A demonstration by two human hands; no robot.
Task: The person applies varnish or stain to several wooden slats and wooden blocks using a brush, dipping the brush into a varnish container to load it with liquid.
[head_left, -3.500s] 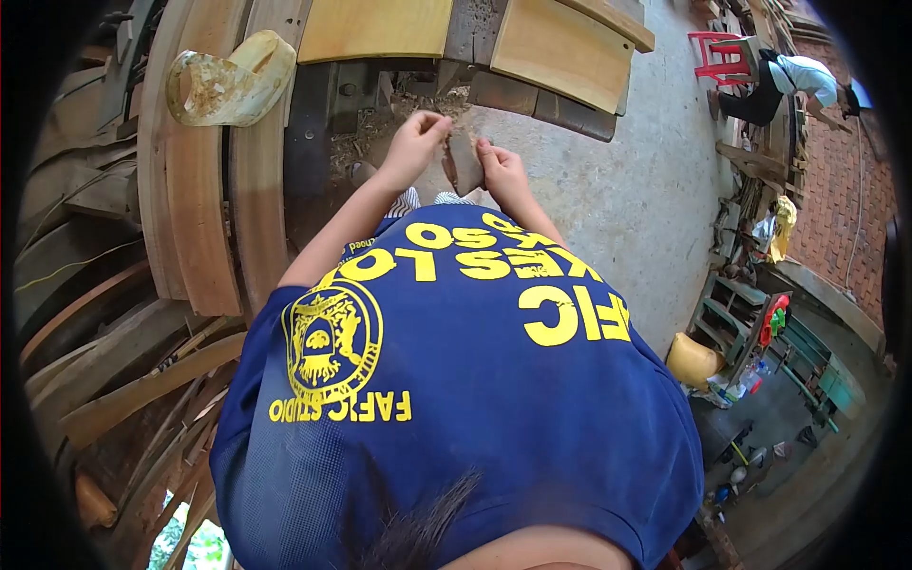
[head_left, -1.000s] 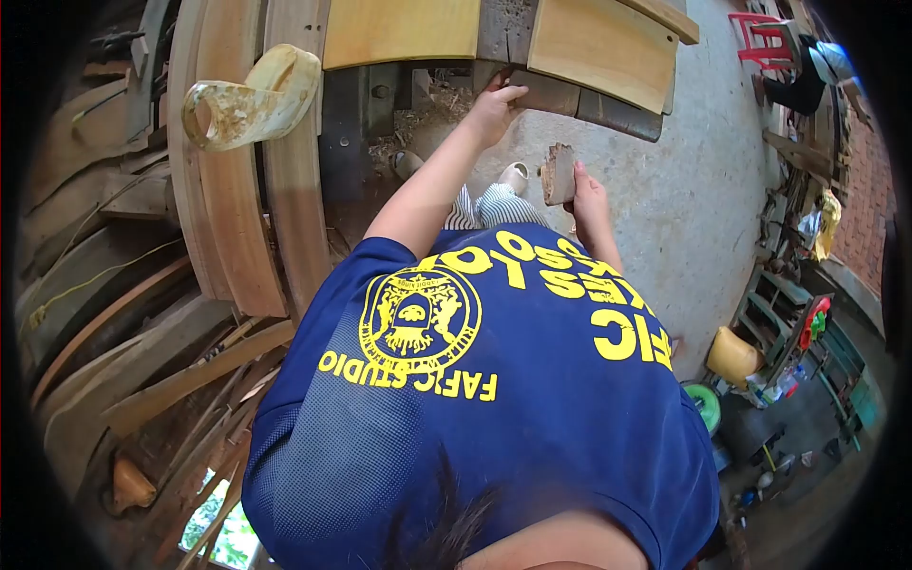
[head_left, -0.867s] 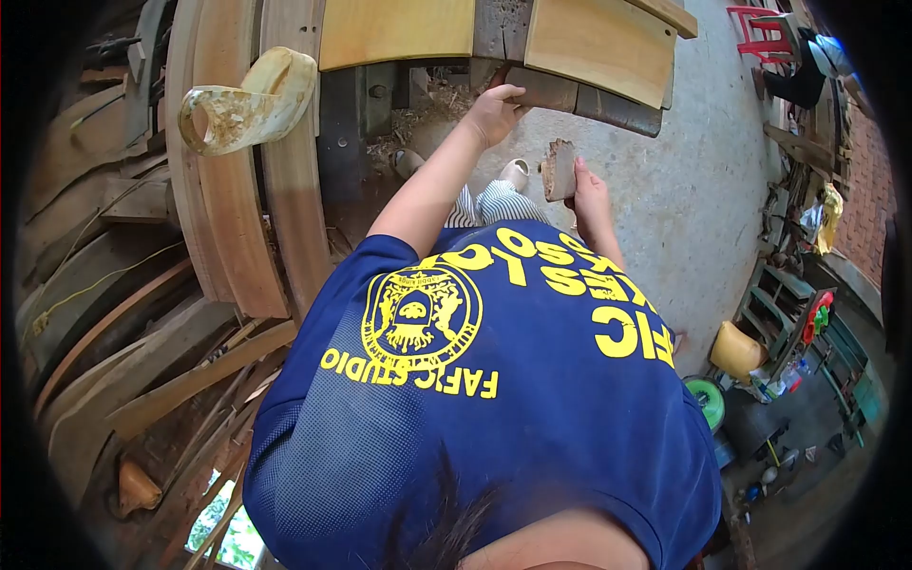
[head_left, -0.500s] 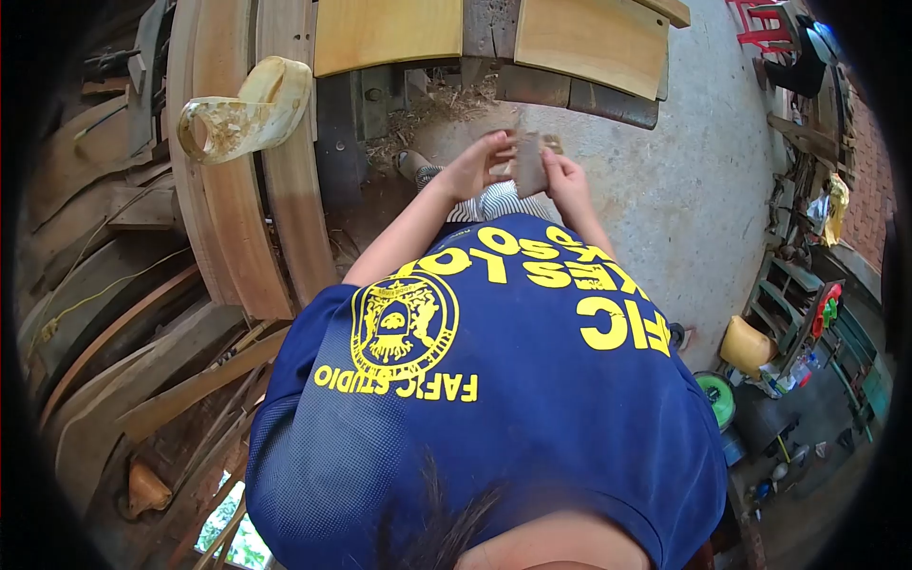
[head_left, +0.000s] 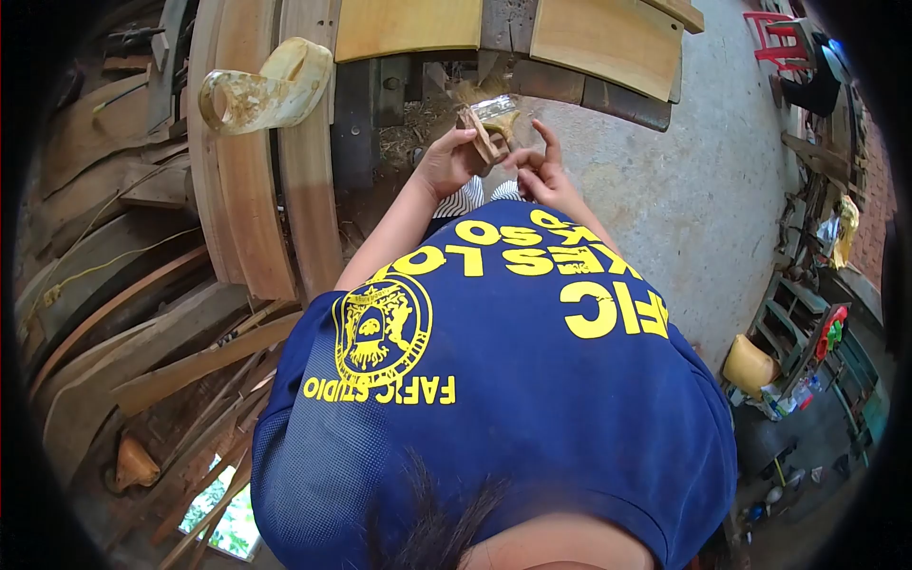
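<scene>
Hands: the left hand (head_left: 446, 163) is closed on a wood block (head_left: 483, 141), gripping its near end. The right hand (head_left: 546, 179) is just beside it, index finger raised, the others partly curled; blur prevents telling whether the fingertips touch or pinch anything. The block is held clear of the floor (head_left: 655, 171), short of the worktop (head_left: 551, 81).

Risks, as judged: the block is gripped from one side, so a knock from the right hand could twist it loose and drop it onto concrete. Its edges look rough; bare skin could take a splinter. A clear piece (head_left: 494, 104) shows just beyond the block; its support cannot be determined, and if unsecured it could slip.

Materials: the block is brown and angular. The clear piece is shiny, form indistinct. The worktop carries smooth, pale yellow boards (head_left: 408, 27) either side of dark, pitted timber (head_left: 505, 24). Long planks (head_left: 247, 171) with gently curved edges lie at left, bearing a glossy, hollow, cream form (head_left: 294, 84) with brown mottling.
</scene>
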